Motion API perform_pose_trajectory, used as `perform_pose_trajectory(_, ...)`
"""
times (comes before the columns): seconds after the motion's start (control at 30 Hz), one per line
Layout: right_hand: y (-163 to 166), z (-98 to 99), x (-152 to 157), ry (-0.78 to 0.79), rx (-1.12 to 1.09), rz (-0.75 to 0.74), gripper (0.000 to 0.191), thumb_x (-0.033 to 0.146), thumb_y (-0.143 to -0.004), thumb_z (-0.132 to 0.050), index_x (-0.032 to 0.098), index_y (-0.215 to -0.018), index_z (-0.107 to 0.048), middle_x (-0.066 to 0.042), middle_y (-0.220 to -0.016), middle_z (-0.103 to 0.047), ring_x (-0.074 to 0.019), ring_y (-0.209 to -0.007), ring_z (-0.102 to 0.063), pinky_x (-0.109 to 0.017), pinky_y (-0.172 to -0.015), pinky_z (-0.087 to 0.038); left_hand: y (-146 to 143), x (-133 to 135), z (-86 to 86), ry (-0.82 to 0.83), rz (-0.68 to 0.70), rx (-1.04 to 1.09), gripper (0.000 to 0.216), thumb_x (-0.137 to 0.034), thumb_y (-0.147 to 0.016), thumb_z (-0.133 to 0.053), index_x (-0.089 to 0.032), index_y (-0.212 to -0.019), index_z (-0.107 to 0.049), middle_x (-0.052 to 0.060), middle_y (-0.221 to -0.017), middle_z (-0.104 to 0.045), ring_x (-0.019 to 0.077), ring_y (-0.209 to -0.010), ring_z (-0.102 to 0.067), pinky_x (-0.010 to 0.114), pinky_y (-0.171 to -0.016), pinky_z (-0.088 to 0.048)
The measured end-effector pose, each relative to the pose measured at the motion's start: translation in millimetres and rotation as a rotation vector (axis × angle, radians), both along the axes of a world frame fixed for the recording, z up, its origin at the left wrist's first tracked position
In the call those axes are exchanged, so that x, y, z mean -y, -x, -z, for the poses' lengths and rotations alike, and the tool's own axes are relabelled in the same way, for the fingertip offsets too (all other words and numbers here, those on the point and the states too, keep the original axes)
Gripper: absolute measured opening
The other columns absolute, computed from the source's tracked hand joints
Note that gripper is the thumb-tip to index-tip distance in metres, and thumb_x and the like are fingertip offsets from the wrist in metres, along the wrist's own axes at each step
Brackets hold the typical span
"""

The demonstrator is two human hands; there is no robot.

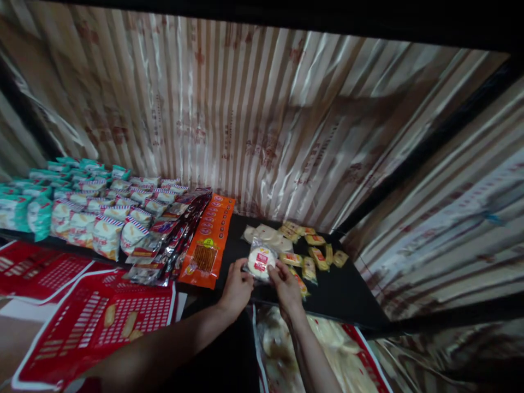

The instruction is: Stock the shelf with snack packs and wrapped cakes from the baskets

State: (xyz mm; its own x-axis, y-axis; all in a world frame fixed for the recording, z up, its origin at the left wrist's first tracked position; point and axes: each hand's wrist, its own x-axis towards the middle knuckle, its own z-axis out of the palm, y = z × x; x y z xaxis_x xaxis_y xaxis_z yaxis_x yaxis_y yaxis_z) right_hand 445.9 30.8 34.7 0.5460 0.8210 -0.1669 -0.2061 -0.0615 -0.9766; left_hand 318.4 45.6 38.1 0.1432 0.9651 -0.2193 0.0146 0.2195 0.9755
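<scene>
Between my two hands is a round white rice cracker (262, 261) in a clear wrapper with a red label. My left hand (238, 284) pinches the wrapper's left edge, and my right hand (285, 285) grips its right side. It is held over the front edge of the black shelf (347, 292). Just behind it lie more round white crackers (268, 235) in clear wrappers. Several small yellow packets (317, 256) are scattered to the right, some close to my right hand.
Left along the shelf stand an orange snack packet (209, 240), dark red packets (180, 234), white bags (107, 234) and teal bags (39, 213). Below are a red basket (141, 300) with a few yellow packets and another container of white wrapped crackers (327, 341). Striped sheeting (245, 120) hangs behind.
</scene>
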Motion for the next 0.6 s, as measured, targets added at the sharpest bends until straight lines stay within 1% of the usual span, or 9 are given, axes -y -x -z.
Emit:
perform_pose_trajectory(0.07,-1.9,0.4,-32.4,-0.027,0.042,-0.019,0.049,0.043,-0.054,-0.073,0.017,-0.094,-0.060,0.000,-0.074,-0.067,-0.0150,-0.064,-0.061,-0.027,-0.061,-0.049,-3.4,-23.7,2.9,-0.078,-0.030,-0.032,0.042,-0.004,-0.073,-0.048,-0.020,-0.111,-0.051,0.008,-0.126,-0.041,0.0109,-0.088,-0.057,0.018,-0.067,-0.050)
perform_pose_trajectory(0.13,-4.9,1.5,-65.2,-0.032,0.133,-0.035,0.044,0.042,-0.058,-0.070,0.017,-0.093,-0.059,0.000,-0.074,-0.066,-0.0148,-0.064,-0.060,-0.027,-0.060,-0.048,-7.4,-46.6,4.5,-0.106,-0.034,-0.058,0.043,-0.005,-0.072,-0.048,-0.021,-0.112,-0.052,0.006,-0.131,-0.038,0.0115,-0.090,-0.057,0.021,-0.073,-0.050)
perform_pose_trajectory(0.2,-8.3,3.0,-96.9,-0.003,0.283,-0.042,0.039,0.041,-0.062,-0.066,0.017,-0.091,-0.060,-0.001,-0.075,-0.066,-0.0156,-0.065,-0.060,-0.027,-0.060,-0.048,-12.4,-68.6,4.6,-0.071,-0.008,-0.074,0.042,-0.006,-0.073,-0.048,-0.021,-0.112,-0.053,0.006,-0.133,-0.039,0.0134,-0.091,-0.057,0.023,-0.076,-0.049)
perform_pose_trajectory(0.27,-10.7,5.0,-126.2,0.047,0.439,-0.066,0.034,0.040,-0.069,-0.058,0.016,-0.094,-0.059,-0.003,-0.081,-0.067,-0.0162,-0.069,-0.061,-0.027,-0.061,-0.049,-17.9,-89.3,4.2,-0.002,0.010,-0.064,0.040,-0.008,-0.074,-0.048,-0.021,-0.111,-0.054,0.007,-0.130,-0.044,0.0164,-0.097,-0.056,0.024,-0.078,-0.049)
perform_pose_trajectory(0.33,-11.6,8.1,-152.1,0.095,0.540,-0.090,0.033,0.037,-0.074,-0.052,0.016,-0.099,-0.058,-0.006,-0.087,-0.068,-0.0163,-0.072,-0.063,-0.027,-0.062,-0.050,-23.2,-108.3,4.3,0.063,0.008,-0.042,0.039,-0.012,-0.076,-0.048,-0.021,-0.113,-0.054,0.007,-0.128,-0.048,0.0192,-0.104,-0.053,0.025,-0.079,-0.049)
perform_pose_trajectory(0.47,-11.7,16.5,-192.2,0.165,0.661,-0.109,0.030,0.030,-0.076,-0.052,0.013,-0.099,-0.059,-0.008,-0.089,-0.069,-0.0170,-0.076,-0.063,-0.028,-0.068,-0.049,-32.1,-139.8,5.4,0.127,-0.015,-0.008,0.040,-0.018,-0.081,-0.044,-0.020,-0.121,-0.049,0.009,-0.133,-0.046,0.0219,-0.112,-0.050,0.026,-0.074,-0.050)
perform_pose_trajectory(0.6,-14.5,24.3,-220.8,0.233,0.794,-0.124,0.029,0.025,-0.076,-0.054,0.012,-0.101,-0.060,-0.010,-0.094,-0.069,-0.0175,-0.085,-0.064,-0.028,-0.078,-0.047,-40.3,-163.6,7.1,0.171,-0.015,0.028,0.042,-0.023,-0.086,-0.036,-0.019,-0.127,-0.044,0.008,-0.136,-0.044,0.0216,-0.114,-0.049,0.023,-0.067,-0.050)
